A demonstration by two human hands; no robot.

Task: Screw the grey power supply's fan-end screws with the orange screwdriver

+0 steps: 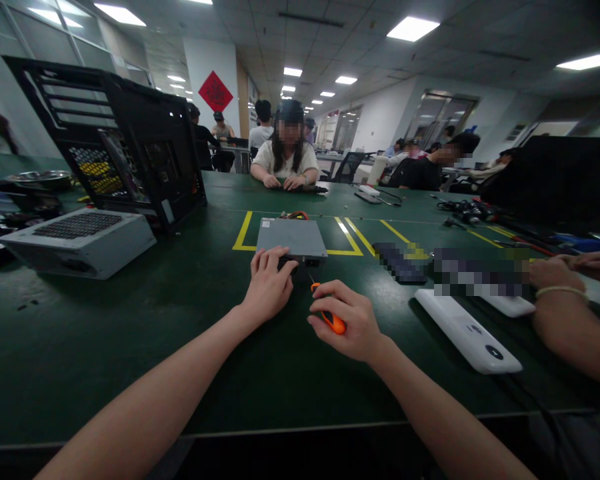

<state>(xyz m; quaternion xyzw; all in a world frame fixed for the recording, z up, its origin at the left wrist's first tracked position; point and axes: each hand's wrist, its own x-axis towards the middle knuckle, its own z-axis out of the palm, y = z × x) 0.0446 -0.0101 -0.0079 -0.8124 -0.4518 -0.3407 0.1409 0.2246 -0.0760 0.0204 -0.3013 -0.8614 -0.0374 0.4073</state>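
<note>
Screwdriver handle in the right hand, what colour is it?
The rounded screwdriver handle is bright orange with dark parts, best seen in the head view.

No text can be read. Both the red diamond sign and the label on the grey box are blurred.

The location is a shared electronics workshop in an office-type room. A long green table is marked with yellow tape and carries a black computer case, a grey power supply unit with a cable bundle, and a second, vented unit. An orange-handled screwdriver is held above the surface. Several people sit at this and other tables. Rectangular light panels, an office chair and glass doors indicate a commercial interior.
</note>
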